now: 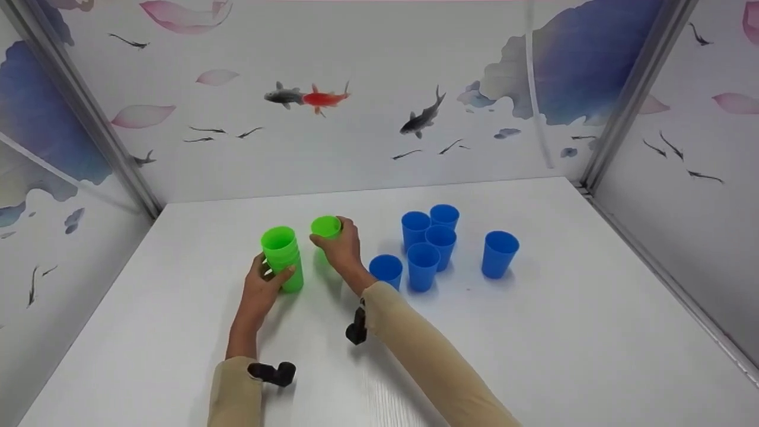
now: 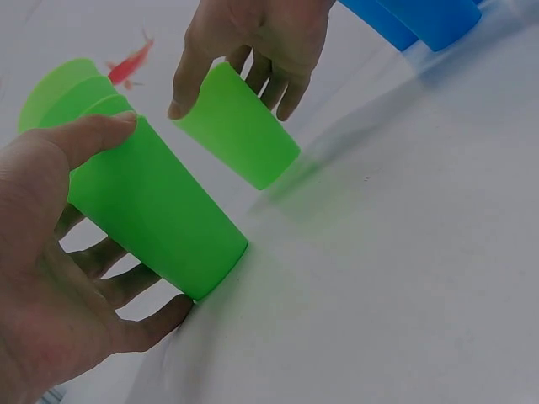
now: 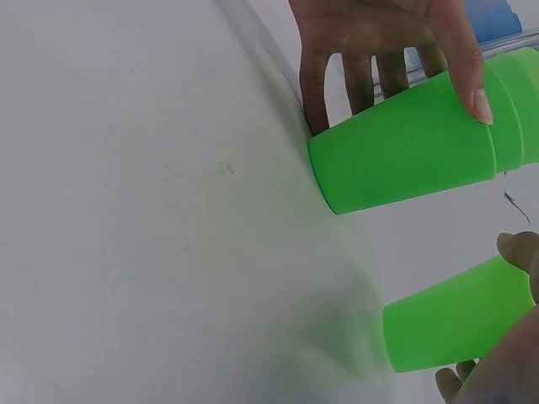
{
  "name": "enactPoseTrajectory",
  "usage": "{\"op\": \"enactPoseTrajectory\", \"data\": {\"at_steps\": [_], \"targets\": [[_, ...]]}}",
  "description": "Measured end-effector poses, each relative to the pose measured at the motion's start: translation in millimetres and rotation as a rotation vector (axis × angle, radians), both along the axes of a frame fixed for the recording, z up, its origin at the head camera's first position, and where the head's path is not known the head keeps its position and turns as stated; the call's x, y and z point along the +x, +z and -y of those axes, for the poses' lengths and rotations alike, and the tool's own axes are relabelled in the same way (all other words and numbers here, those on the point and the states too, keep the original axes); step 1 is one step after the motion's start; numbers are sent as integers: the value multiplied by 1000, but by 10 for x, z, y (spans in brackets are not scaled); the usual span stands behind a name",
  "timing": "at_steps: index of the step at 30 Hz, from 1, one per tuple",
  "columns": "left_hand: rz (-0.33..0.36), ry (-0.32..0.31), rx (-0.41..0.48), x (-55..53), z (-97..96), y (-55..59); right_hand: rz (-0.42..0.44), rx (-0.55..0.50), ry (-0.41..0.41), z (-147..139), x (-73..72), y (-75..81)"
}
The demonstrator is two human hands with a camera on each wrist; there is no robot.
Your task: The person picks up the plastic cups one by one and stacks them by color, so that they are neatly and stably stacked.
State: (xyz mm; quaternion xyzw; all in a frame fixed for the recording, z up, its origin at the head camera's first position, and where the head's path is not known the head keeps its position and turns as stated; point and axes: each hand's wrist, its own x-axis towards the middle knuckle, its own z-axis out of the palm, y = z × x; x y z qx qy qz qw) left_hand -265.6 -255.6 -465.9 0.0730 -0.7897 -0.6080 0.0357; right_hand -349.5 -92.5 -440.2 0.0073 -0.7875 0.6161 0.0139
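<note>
A stack of nested green cups (image 1: 283,255) stands upright on the left part of the white table, and my left hand (image 1: 262,290) grips it around the side. In the left wrist view the thumb lies across the front of the stack (image 2: 152,202) with the fingers behind. To its right, my right hand (image 1: 344,246) holds a single green cup (image 1: 325,227) by its upper part, thumb on one side and fingers on the other. The right wrist view shows this cup (image 3: 459,316) beside the stack, apart from it; whether its base touches the table I cannot tell.
Several blue cups (image 1: 423,267) stand upright in a cluster right of my right hand. One blue cup (image 1: 500,255) stands alone farther right. The white table (image 1: 563,350) is bordered by white panels (image 1: 367,160) printed with fish and petals.
</note>
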Motion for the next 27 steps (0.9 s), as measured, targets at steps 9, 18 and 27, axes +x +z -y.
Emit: {"op": "enactPoseTrajectory", "data": {"at_steps": [9, 18, 27], "targets": [[6, 0, -1, 6, 25, 18, -48, -15, 49, -2, 45, 241], [25, -2, -6, -4, 13, 27, -131, -7, 105, -27, 87, 557], [48, -6, -1, 12, -15, 55, -158, -4, 178, -22, 127, 878]]}}
